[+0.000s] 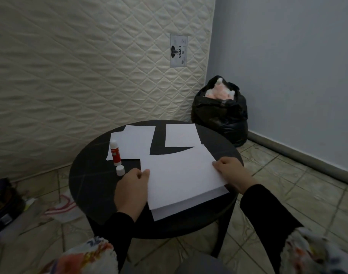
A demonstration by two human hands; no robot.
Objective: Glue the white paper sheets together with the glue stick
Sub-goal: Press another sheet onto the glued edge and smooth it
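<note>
A large white paper sheet (181, 175) lies over another white sheet (189, 206) near the front of the round black table (90, 184). My left hand (132, 186) pinches the top sheet's left edge. My right hand (231, 173) grips its right corner. The red and white glue stick (114, 153) stands upright and uncapped at the left, on a further white sheet (131, 143). Its white cap (120, 170) stands on the table just in front of it. One more white sheet (181, 135) lies at the table's far side.
A quilted mattress (80, 66) leans upright behind the table. A full black rubbish bag (220, 111) stands in the corner at the back right. Cloth (60, 208) and a dark bag (4, 202) lie on the tiled floor at the left.
</note>
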